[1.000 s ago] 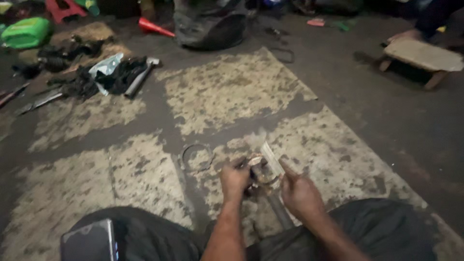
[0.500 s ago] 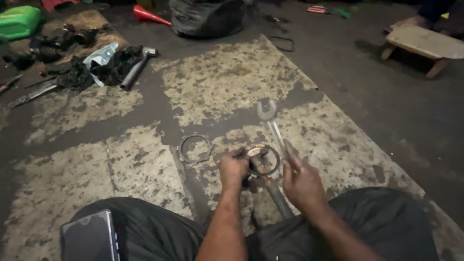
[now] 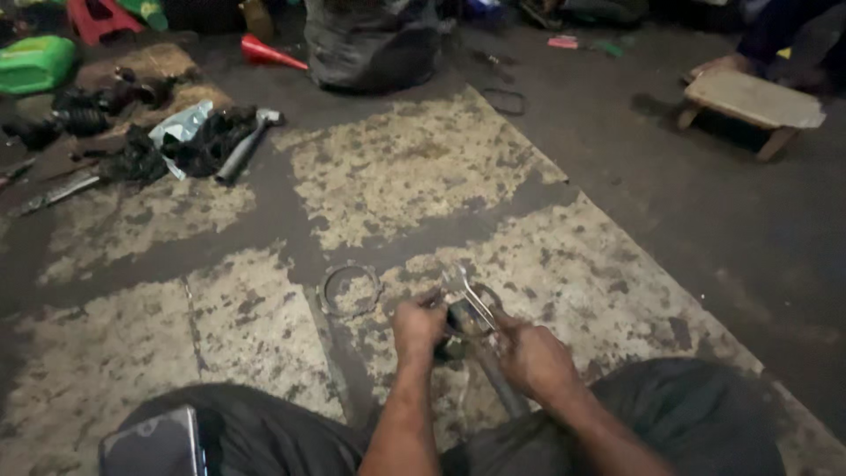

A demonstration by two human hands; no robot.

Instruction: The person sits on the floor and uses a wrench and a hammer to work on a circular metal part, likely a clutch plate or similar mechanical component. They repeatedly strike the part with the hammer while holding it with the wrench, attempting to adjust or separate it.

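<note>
Gripping a small round metal part (image 3: 460,319) with both hands, you sit low over a worn, patchy floor (image 3: 414,167). Your left hand (image 3: 418,328) closes on the part's left side, fingers curled around it. Your right hand (image 3: 531,357) is clamped on a slim metal tool (image 3: 469,295) whose bright tip lies across the top of the part; the two hands are close together, nearly touching over it. A dark metal shaft (image 3: 498,383) runs from under the part back toward your lap (whether shaft and part are one piece cannot be told). The part sits just above the floor, in front of your knees, near the middle of the lower frame.

Just beside your left hand, on its far left side, a thin metal ring (image 3: 349,289) lies flat on the floor, apart from the hands. A phone (image 3: 154,443) rests on your left thigh. Well apart, at upper left, a hammer (image 3: 245,145) lies against a heap of dark rags (image 3: 198,141), with a green container (image 3: 35,63) beyond it. A red funnel (image 3: 269,53) lies near a dark sack (image 3: 370,44) at the top centre. At upper right stands a low wooden stool (image 3: 753,101).
</note>
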